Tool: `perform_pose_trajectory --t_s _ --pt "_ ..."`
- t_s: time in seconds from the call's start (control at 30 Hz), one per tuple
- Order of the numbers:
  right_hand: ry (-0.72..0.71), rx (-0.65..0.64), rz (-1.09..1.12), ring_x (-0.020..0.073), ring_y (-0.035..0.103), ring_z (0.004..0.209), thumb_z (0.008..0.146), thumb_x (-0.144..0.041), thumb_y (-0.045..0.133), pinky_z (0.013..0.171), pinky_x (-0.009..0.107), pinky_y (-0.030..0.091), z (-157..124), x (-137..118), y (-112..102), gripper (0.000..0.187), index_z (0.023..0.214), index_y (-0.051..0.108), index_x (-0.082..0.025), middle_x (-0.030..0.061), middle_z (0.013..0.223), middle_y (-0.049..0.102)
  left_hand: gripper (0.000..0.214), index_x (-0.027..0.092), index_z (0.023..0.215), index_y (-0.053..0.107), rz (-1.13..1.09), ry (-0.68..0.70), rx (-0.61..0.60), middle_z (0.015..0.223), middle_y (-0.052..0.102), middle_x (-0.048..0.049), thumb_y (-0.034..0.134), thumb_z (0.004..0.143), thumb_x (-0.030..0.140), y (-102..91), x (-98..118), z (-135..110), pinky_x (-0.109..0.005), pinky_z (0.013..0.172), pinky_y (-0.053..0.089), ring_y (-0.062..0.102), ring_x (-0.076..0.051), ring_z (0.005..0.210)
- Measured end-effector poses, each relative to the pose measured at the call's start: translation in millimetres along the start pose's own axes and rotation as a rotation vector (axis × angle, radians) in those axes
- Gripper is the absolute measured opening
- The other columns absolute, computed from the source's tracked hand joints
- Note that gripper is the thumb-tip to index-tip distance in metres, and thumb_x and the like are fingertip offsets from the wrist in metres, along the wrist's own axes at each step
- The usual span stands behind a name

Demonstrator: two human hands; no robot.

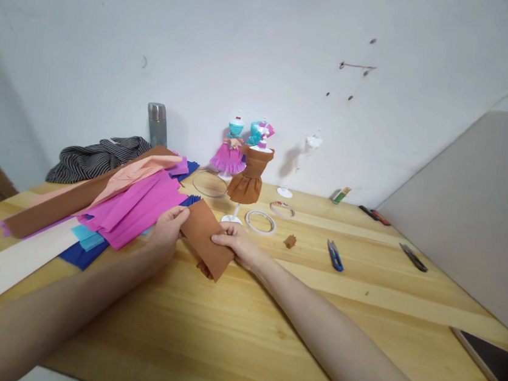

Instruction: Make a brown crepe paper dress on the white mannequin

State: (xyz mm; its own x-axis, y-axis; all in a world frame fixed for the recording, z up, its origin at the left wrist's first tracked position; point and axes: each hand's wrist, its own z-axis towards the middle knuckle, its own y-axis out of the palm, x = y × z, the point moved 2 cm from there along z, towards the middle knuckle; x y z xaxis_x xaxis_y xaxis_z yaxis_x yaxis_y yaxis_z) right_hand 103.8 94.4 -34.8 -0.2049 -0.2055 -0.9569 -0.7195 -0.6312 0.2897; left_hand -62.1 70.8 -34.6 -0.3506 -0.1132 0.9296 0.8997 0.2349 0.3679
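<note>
A rectangular piece of brown crepe paper (205, 237) is held tilted above the wooden table. My left hand (169, 228) pinches its upper left edge, while my right hand (236, 243) grips its right side with the thumb on top. Just under the paper's lower edge, a small crumpled brown scrap (204, 269) partly shows. Directly behind my hands stands a mini dress form (251, 175) on a white base, wearing a brown strapless dress with a gathered skirt. Beside its base lies a roll of white tape (260, 222).
Colored crepe paper sheets (137, 208) pile up at left, near a striped cloth (102, 158) and a flask (157, 124). More dress forms (230, 151) stand along the wall. Blue thread snips (335, 256), a black cutting tool (413, 257) and a dark flat device (491, 364) lie at right.
</note>
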Motion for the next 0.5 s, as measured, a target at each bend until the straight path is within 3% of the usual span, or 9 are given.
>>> perform_pose_trajectory --t_s 0.17,0.5 --pt "-0.008 -0.005 -0.03 0.0145 0.064 0.058 0.056 -0.034 0.082 0.058 0.024 0.047 0.7 1.3 -0.6 0.032 0.075 0.07 -0.012 0.0025 0.063 0.07 0.031 0.015 0.078 0.064 -0.001 -0.011 0.033 0.07 0.07 -0.0013 0.077 0.053 0.029 -0.3 2.0 1.4 -0.023 0.055 0.047 0.062 -0.014 0.059" --pt "-0.013 -0.001 -0.103 0.0104 0.056 0.052 0.055 -0.036 0.082 0.052 0.021 0.04 2.2 -1.4 -4.2 0.032 0.071 0.069 -0.012 -0.0006 0.061 0.067 0.025 0.014 0.072 0.063 -0.04 -0.007 0.115 0.062 0.067 0.0 0.071 0.051 0.024 -4.4 6.4 7.0 -0.022 0.051 0.044 0.058 -0.012 0.053"
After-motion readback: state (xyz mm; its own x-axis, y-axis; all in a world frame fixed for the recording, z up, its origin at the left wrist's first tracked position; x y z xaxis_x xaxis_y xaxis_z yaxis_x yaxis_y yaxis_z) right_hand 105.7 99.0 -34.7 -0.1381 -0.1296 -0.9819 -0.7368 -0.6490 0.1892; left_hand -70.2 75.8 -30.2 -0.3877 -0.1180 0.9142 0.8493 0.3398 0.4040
